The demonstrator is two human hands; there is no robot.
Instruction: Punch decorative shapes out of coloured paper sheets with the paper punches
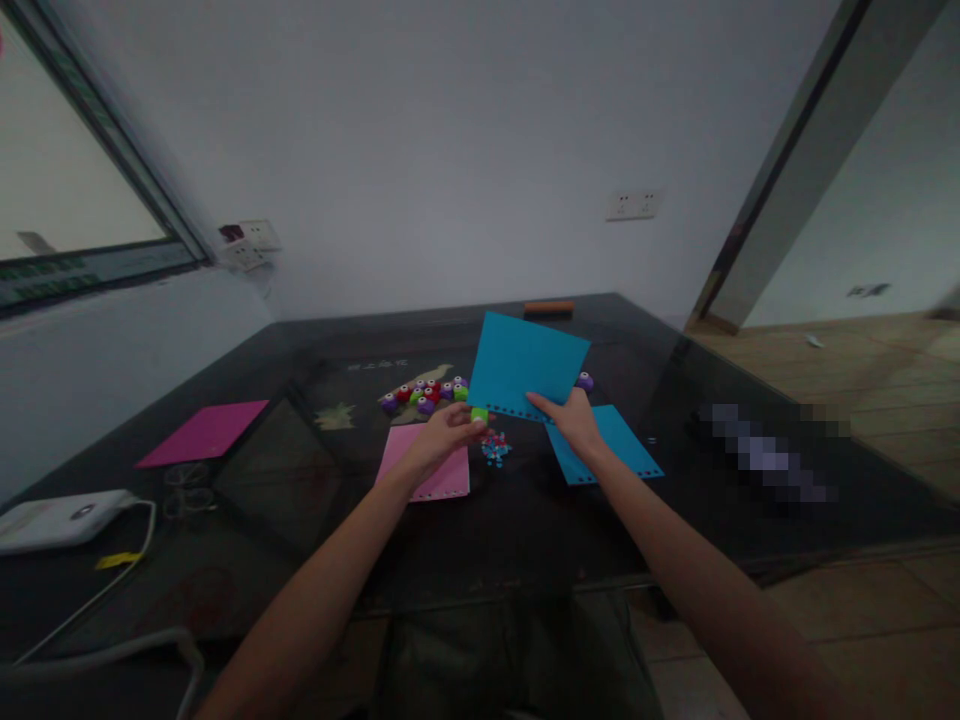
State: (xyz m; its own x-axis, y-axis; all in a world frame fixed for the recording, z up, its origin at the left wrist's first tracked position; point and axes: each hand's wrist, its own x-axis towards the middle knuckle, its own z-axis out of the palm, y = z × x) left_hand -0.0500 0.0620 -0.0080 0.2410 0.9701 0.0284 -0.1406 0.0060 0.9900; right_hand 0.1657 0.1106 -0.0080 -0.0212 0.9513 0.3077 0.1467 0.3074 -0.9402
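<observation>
My right hand [574, 420] holds a blue paper sheet [525, 365] by its lower edge, lifted and tilted above the dark table [525, 520]. A row of punched holes runs along that edge. My left hand [446, 435] grips a small green hole punch [479, 414] at the sheet's lower left corner. Below the punch lies a little heap of coloured paper bits [495, 448]. A pink sheet [431, 470] lies under my left hand, and a second blue sheet [611, 445] lies flat under my right wrist.
Several small punches in purple, red and green [424, 394] cluster behind the pink sheet; another purple one [585, 381] sits right of the held sheet. A magenta sheet [204, 432] lies at left, a white device with cable [64, 518] near the left edge, an orange bar [548, 307] at the back.
</observation>
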